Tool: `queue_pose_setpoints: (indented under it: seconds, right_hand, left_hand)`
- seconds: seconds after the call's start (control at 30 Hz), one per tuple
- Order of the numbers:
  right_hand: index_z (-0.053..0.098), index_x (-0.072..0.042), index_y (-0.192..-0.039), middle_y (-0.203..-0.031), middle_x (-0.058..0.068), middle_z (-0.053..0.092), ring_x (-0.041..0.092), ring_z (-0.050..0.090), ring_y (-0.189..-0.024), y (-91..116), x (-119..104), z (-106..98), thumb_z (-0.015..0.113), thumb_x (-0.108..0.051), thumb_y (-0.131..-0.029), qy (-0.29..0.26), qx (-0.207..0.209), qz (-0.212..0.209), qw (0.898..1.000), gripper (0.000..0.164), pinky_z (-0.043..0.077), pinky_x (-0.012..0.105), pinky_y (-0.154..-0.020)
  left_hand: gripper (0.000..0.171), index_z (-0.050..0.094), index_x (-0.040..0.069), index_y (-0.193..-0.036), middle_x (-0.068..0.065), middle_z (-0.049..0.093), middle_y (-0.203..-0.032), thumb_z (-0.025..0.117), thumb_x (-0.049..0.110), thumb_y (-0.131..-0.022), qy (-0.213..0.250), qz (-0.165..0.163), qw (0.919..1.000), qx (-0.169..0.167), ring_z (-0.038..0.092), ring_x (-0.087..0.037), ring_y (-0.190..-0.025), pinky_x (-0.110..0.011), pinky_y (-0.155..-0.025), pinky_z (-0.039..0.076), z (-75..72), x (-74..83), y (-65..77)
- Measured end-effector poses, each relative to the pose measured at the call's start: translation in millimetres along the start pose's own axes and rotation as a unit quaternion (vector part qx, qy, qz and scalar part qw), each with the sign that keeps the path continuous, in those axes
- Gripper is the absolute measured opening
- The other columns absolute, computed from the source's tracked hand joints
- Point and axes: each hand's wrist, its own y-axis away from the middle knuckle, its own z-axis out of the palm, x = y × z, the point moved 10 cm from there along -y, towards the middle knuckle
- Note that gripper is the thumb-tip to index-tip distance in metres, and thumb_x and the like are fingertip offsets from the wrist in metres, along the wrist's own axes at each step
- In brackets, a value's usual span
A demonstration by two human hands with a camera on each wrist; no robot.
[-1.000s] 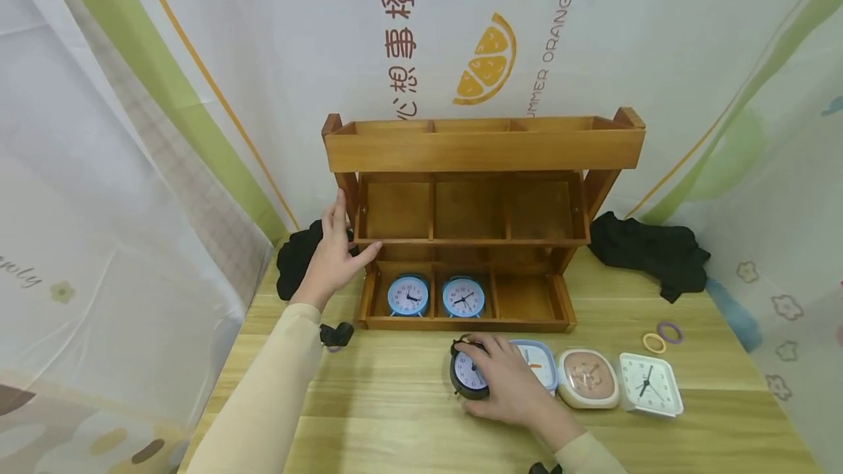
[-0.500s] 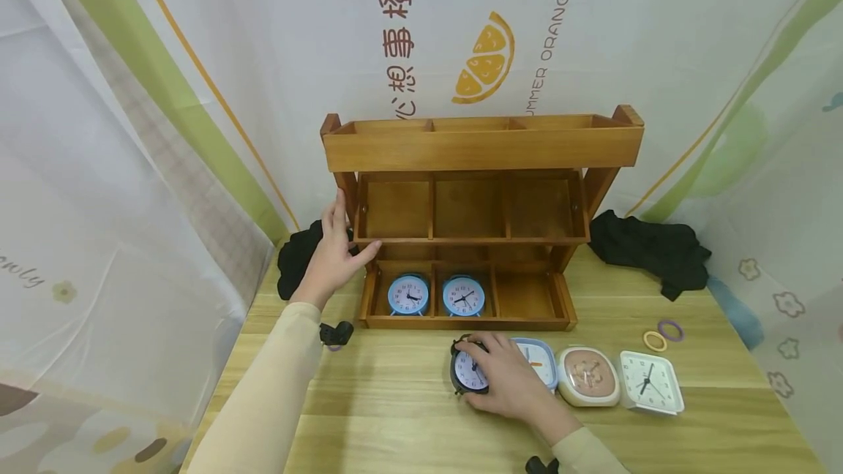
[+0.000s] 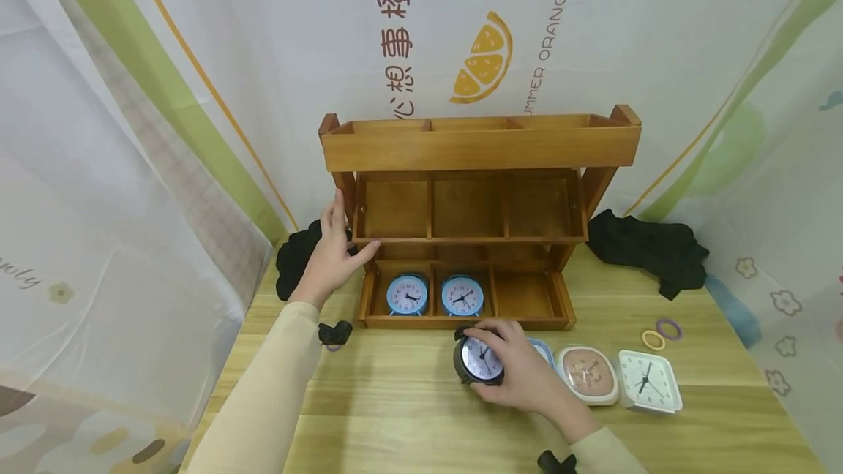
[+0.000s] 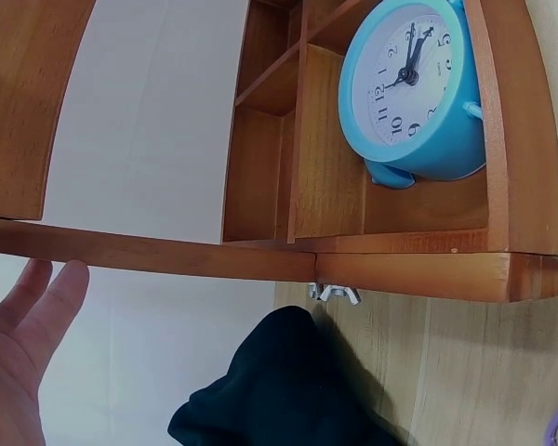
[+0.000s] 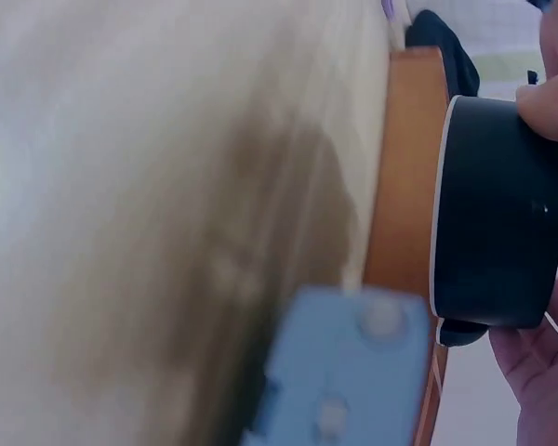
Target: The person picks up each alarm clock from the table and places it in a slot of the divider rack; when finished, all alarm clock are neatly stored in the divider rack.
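Observation:
In the head view my right hand (image 3: 530, 379) grips a round black alarm clock (image 3: 482, 358), its white face tilted upward. The right wrist view shows that clock's dark side (image 5: 498, 214) between thumb and fingers, raised off the table. Behind it stands a three-tier wooden rack (image 3: 481, 151). My left hand (image 3: 331, 262) rests against the rack's left side, fingers extended and thumb stretched toward the middle tier's front edge. Two round blue alarm clocks (image 3: 406, 293) sit in the left and middle compartments of the bottom tier. Its right compartment (image 3: 525, 297) holds nothing.
Right of my right hand lie a blue-rimmed clock (image 3: 543, 350), partly hidden, a cream and brown clock (image 3: 588, 374) and a white square clock (image 3: 650, 382). Yellow (image 3: 653, 340) and purple rings (image 3: 669, 329) lie beyond. Black cloths (image 3: 648, 249) flank the rack.
My right hand has lifted the black alarm clock from the table and moved it slightly right, tilting its face upward. The left hand stays against the rack.

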Motion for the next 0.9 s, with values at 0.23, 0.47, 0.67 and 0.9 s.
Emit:
queue_pose_setpoints:
  seconds: [0.23, 0.47, 0.67, 0.9]
  right_hand:
    - [0.065, -0.02, -0.142, -0.141, 0.005, 0.056, 0.024, 0.047, -0.122, -7, 23, -38, 0.098, -0.028, -0.07, -0.029, 0.04, -0.014, 0.999, 0.079, 0.055, 0.05, -0.088]
    - [0.063, -0.02, -0.144, -0.141, 0.003, 0.055, 0.023, 0.045, -0.126, -15, 56, -64, 0.097, -0.024, -0.073, -0.064, 0.026, -0.007, 0.998, 0.079, 0.05, 0.058, -0.093]
    - [0.063, -0.013, -0.142, -0.138, 0.009, 0.056, 0.031, 0.047, -0.125, -27, 81, -75, 0.096, -0.023, -0.073, -0.05, 0.03, -0.009, 0.998, 0.077, 0.046, 0.06, -0.094]
    - [0.064, -0.008, -0.139, -0.134, 0.016, 0.06, 0.036, 0.051, -0.119, -40, 111, -77, 0.093, -0.026, -0.074, -0.015, 0.013, 0.001, 1.0, 0.074, 0.047, 0.059, -0.091]
  left_hand:
    - [0.115, -0.027, 0.045, -0.16, -0.015, -0.002, -0.17, 0.07, 0.045, -0.099, -0.001, -0.004, 1.0, 0.001, 0.046, -0.043, -0.137, -0.054, -0.102, 0.055, -1.2, -2.7, 0.0]
    - [0.114, -0.027, 0.046, -0.159, -0.015, -0.001, -0.17, 0.069, 0.046, -0.099, 0.002, -0.005, 1.0, -0.004, 0.05, -0.045, -0.133, -0.053, -0.102, 0.055, 0.2, -3.4, -1.4]
    - [0.115, -0.027, 0.044, -0.16, -0.015, -0.001, -0.17, 0.07, 0.043, -0.099, -0.001, 0.002, 1.0, -0.002, 0.048, -0.043, -0.134, -0.053, -0.101, 0.055, 0.6, -2.7, -1.7]
    - [0.115, -0.027, 0.043, -0.16, -0.016, -0.001, -0.17, 0.07, 0.042, -0.099, -0.002, 0.006, 1.0, 0.0, 0.045, -0.042, -0.137, -0.053, -0.1, 0.056, 1.1, -2.4, -1.8]
